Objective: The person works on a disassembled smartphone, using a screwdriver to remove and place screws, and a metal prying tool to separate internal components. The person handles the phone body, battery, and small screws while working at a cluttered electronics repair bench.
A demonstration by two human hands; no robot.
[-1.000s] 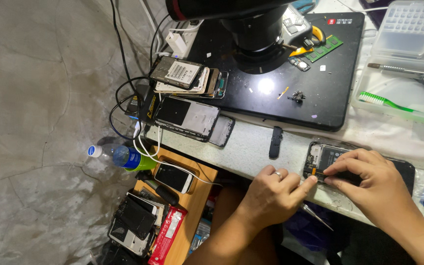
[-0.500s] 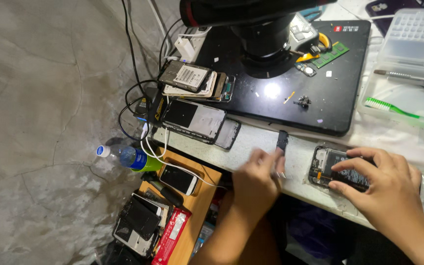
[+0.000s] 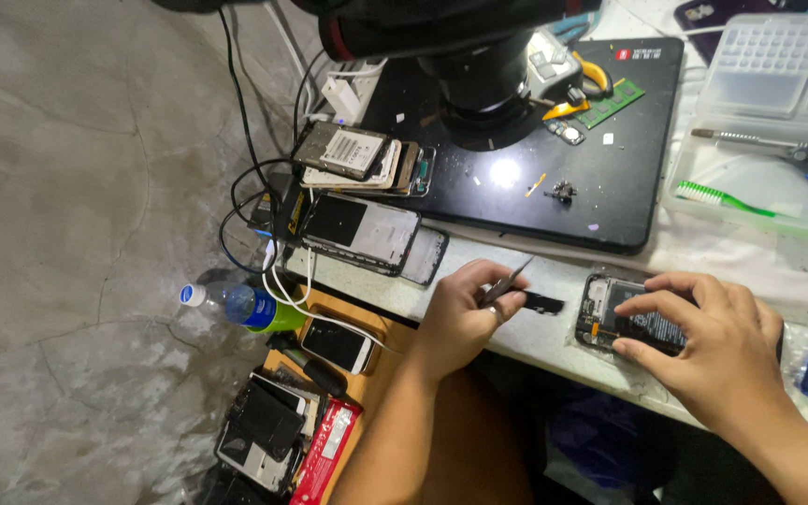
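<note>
Head view. The left hand (image 3: pixel 465 313) was closed around slim grey metal tweezers (image 3: pixel 507 281), their tips pointing up and to the right, just beside a small flat black strip (image 3: pixel 542 302) that lay on the pale bench (image 3: pixel 554 339). The right hand (image 3: pixel 713 346) lay spread over an opened black smartphone with its back cover removed (image 3: pixel 630 316), fingertips pressing its exposed interior flat against the bench near the front edge; it pinned rather than gripped. The phone appeared thin, rigid and light, its bare boards and battery probably fragile, so it was judged best steadied by the frame edges rather than by the inner parts. The tweezers looked stiff, smooth and springy, suited to a pinch near mid-length. Behind stood a glossy black rectangular mat (image 3: pixel 563 159) carrying a black microscope base (image 3: pixel 483 112) and a green circuit board (image 3: pixel 614 101); to the left lay a stack of bare phone frames (image 3: pixel 362 159).
</note>
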